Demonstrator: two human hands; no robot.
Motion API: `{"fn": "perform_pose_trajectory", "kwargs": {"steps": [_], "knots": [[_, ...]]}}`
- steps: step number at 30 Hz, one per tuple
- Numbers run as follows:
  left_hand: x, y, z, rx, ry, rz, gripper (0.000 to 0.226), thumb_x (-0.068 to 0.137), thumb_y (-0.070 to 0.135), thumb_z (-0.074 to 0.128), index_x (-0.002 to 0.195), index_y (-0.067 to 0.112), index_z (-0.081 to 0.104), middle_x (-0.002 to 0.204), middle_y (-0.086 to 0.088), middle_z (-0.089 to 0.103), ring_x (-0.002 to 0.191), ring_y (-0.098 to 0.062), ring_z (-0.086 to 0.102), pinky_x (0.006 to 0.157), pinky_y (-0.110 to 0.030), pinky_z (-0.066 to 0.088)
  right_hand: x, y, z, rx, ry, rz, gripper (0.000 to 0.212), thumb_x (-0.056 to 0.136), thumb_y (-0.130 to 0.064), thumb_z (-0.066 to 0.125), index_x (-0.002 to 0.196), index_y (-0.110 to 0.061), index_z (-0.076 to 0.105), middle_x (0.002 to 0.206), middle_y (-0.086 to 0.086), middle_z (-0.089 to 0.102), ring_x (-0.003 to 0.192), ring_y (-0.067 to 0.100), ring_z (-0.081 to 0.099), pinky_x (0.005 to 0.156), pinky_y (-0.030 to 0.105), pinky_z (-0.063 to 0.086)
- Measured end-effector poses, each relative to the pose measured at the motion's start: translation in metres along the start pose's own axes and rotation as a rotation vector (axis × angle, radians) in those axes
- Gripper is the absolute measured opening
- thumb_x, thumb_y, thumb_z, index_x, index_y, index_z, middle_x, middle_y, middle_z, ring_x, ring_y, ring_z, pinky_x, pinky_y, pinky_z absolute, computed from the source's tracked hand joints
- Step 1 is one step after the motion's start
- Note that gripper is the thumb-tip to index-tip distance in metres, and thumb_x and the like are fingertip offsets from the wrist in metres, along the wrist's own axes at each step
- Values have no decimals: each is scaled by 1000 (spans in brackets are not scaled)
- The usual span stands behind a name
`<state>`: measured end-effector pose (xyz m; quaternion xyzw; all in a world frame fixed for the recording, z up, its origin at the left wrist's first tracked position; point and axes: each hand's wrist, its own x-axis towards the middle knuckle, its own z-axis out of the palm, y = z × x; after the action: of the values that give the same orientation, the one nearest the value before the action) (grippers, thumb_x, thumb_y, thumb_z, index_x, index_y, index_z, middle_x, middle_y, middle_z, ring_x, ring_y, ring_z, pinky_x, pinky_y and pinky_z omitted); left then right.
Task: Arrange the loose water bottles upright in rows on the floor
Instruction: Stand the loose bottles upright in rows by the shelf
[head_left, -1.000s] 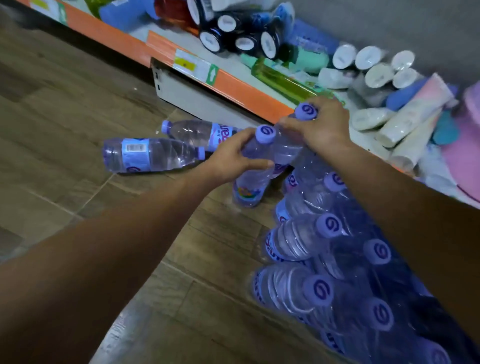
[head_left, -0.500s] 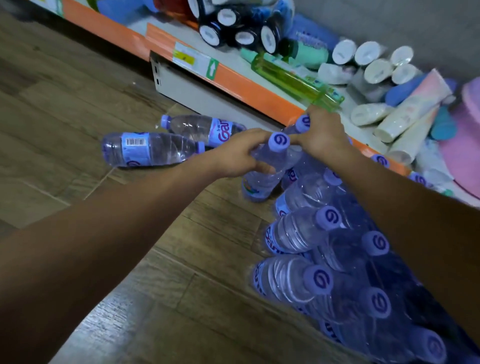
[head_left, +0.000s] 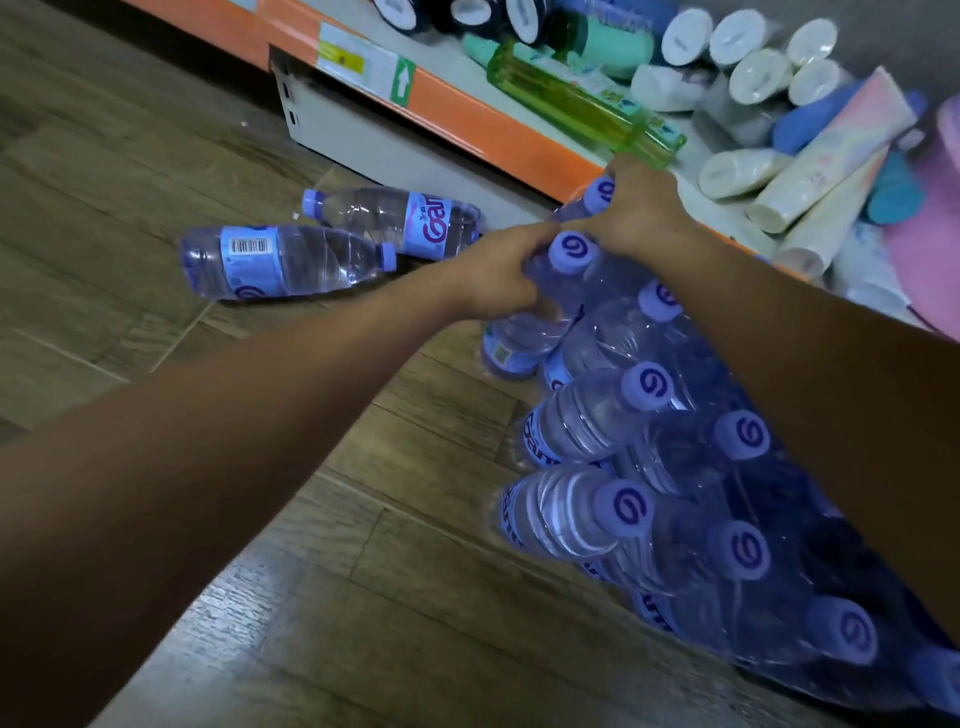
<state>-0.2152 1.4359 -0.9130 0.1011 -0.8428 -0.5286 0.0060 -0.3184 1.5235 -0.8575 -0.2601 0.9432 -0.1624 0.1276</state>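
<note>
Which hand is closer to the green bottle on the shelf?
Right. The right hand grips a bottle cap just below the green bottle; the left hand is farther away, lower left.

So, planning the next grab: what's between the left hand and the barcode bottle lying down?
Head view: only bare wood floor between left hand and barcode bottle.

"Gar…" is read on the far lying bottle's label (head_left: 434, 226) (cut off); a barcode is seen on the near lying bottle (head_left: 248, 246); a swirl mark is printed on the caps (head_left: 623, 508).
</note>
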Motion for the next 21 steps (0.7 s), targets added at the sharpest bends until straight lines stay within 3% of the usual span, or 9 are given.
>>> {"fn": "perform_pose_trajectory", "kwargs": {"steps": [3, 5, 7, 9, 11, 13, 16, 18, 21], "knots": [[-6, -8, 2, 56, -117, -49, 81, 71, 7, 72, 140, 22, 31, 140, -7, 34, 130, -20, 37, 106, -28, 36, 0, -2, 0, -9, -14, -6, 62, 78, -31, 73, 124, -2, 43, 126, 18, 50, 101, 29, 49, 76, 34, 37], [-8, -9, 14, 206, 30, -89, 82, 65, 28, 81, 131, 14, 34, 132, -15, 31, 125, -27, 35, 107, -33, 33, -1, -3, 1, -5, -4, -7, 62, 79, -29, 73, 125, -2, 42, 125, 18, 51, 105, 30, 50, 73, 31, 35], [-10, -7, 18, 213, 162, -28, 74, 61, 35, 83, 118, 7, 43, 122, -16, 43, 114, -28, 44, 93, -25, 36, -4, -3, 2, -6, -1, -2, 59, 80, -29, 72, 124, -2, 42, 121, 18, 51, 91, 26, 45, 70, 30, 32], [-8, -5, 9, 147, 128, 16, 62, 66, 23, 81, 118, 7, 51, 118, -11, 55, 109, -24, 52, 80, -19, 35, -5, -2, 2, -1, 2, 0, 51, 82, -26, 70, 118, -3, 43, 108, 17, 50, 87, 21, 39, 67, 30, 31], [-9, -4, -3, 13, 25, -8, 60, 71, 7, 75, 125, 15, 51, 120, -3, 58, 112, -16, 53, 85, -19, 40, -6, 0, 4, 21, 10, -1, 38, 83, -24, 68, 103, -8, 39, 87, 8, 43, 84, 21, 38, 61, 30, 30], [-12, -4, -5, -15, -48, -38, 66, 75, 3, 69, 132, 21, 43, 130, -3, 49, 119, -15, 46, 92, -23, 39, -9, 2, 5, 35, 14, -3, 42, 82, -23, 69, 96, -9, 32, 74, 2, 36, 81, 23, 38, 54, 31, 26], [-13, -4, 5, 149, 7, -122, 74, 69, 29, 78, 129, 17, 35, 128, -10, 30, 120, -23, 36, 103, -33, 36, -11, 1, 5, 51, 31, -1, 45, 80, -24, 71, 96, -11, 31, 80, 4, 40, 81, 23, 39, 54, 30, 28], [-14, -4, 12, 204, 113, -118, 81, 60, 42, 82, 121, 11, 38, 122, -13, 36, 115, -26, 41, 100, -37, 38, -12, 0, 6, 50, 40, -3, 43, 81, -23, 70, 96, -11, 32, 78, 5, 39, 80, 23, 40, 47, 28, 25], [-17, -5, 18, 255, 179, -3, 70, 66, 35, 79, 119, 8, 43, 119, -16, 47, 110, -32, 49, 93, -41, 41, -13, 1, 8, 41, 55, -23, 37, 83, -22, 66, 104, -10, 38, 91, 10, 44, 80, 24, 42, 55, 31, 30]]}}
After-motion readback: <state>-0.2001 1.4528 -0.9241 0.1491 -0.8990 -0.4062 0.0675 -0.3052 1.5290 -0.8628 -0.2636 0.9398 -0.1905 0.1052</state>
